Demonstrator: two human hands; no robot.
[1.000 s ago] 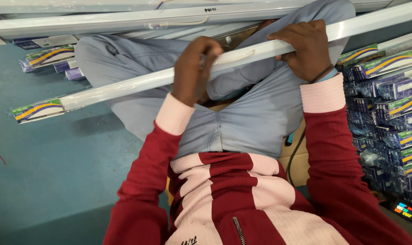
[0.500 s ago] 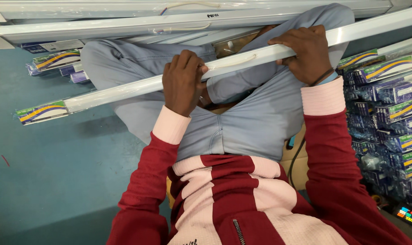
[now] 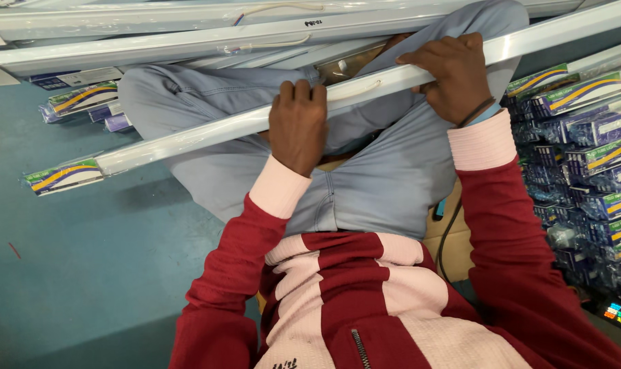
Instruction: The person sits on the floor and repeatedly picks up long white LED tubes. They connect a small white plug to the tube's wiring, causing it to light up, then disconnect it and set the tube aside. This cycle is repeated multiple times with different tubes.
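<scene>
Tube light (image 3: 208,133), long, thin and white in a clear sleeve, lies across the person's lap above the floor (image 3: 64,273), looking light but fragile; left hand (image 3: 298,126) and right hand (image 3: 454,75) both closed around its middle

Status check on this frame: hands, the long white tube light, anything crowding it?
Left hand and right hand both gripped on the white tube light, held across the lap. More tube lights stacked just beyond; boxed stock close on the right.
</scene>
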